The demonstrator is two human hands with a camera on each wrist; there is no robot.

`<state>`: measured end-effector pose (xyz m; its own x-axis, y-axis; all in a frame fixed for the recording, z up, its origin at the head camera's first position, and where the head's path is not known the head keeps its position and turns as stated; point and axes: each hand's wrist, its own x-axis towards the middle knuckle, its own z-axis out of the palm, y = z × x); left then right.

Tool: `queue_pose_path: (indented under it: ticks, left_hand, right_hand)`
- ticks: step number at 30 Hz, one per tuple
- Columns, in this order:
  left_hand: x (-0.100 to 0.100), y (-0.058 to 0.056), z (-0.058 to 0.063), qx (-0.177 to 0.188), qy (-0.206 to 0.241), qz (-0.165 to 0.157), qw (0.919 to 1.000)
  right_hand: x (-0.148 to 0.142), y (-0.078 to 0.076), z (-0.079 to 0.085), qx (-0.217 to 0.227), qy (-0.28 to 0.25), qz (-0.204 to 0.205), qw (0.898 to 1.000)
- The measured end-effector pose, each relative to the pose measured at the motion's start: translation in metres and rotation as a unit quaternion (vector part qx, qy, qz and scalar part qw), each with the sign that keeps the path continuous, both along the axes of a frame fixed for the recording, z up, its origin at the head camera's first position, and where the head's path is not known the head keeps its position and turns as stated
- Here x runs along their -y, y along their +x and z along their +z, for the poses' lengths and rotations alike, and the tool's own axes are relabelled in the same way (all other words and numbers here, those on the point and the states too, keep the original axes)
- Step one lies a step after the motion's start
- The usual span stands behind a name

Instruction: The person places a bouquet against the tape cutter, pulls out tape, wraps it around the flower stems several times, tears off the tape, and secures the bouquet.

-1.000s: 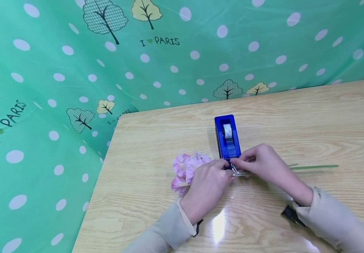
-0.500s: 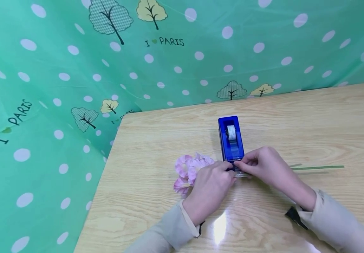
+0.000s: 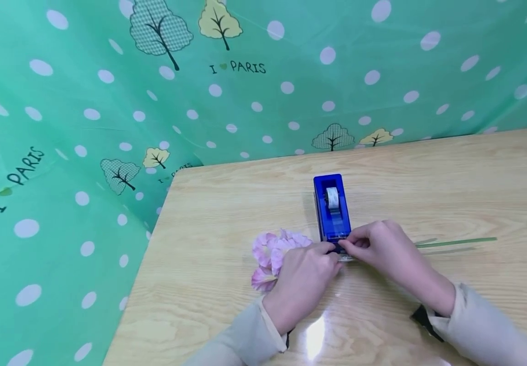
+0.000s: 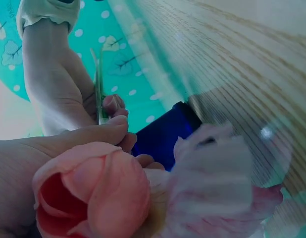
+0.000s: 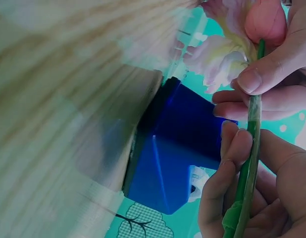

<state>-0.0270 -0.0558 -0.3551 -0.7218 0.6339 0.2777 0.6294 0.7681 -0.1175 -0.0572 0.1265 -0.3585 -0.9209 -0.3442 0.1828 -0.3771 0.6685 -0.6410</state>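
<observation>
Artificial flowers lie sideways in front of the left hand: pale pink blossoms and, in the left wrist view, a peach-pink bud. My left hand pinches their green stems just below the heads. Clear tape wraps the stems between the two hands. My right hand has thumb and forefinger together at the tape, close to the front of a blue tape dispenser; the stems pass across its palm. The bit of tape between those fingertips is mostly hidden.
The dispenser stands on a wood-grain table, a white tape roll inside it. Stem ends stick out to the right past the right hand. A green patterned cloth hangs behind and at the left.
The loose, shiny strip of tape seen between the hands a second ago now lies down along the stems. Both hands keep nearly the same place; the head view has shifted slightly.
</observation>
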Motion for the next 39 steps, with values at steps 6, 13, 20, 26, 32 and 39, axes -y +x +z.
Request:
queue_pose_path:
  ticks: [6, 13, 20, 26, 32, 39]
  left_hand:
    - [0.000, 0.001, -0.002, -0.014, -0.004, -0.005, 0.9999]
    - [-0.002, 0.001, -0.003, -0.022, -0.002, -0.002, 0.9998]
    - [-0.004, 0.003, -0.009, -0.030, -0.007, -0.012, 0.9994]
    - [-0.006, 0.004, -0.007, -0.038, -0.005, -0.003, 0.9993]
    - [-0.006, 0.005, -0.002, -0.035, -0.015, -0.001, 0.9993]
    - [-0.006, 0.007, 0.001, -0.029, 0.012, -0.005, 0.9995]
  right_hand:
    - [0.002, 0.002, 0.000, 0.000, 0.010, -0.011, 1.000]
    - [0.003, 0.002, 0.002, 0.013, 0.025, -0.016, 0.999]
    - [-0.002, 0.004, -0.004, 0.046, 0.047, 0.002, 0.998]
    - [-0.009, 0.006, -0.003, 0.033, 0.027, -0.007, 0.999]
    - [-0.013, 0.005, 0.002, 0.052, 0.033, 0.002, 0.998]
    - [-0.016, 0.005, 0.009, 0.052, 0.055, -0.016, 0.997]
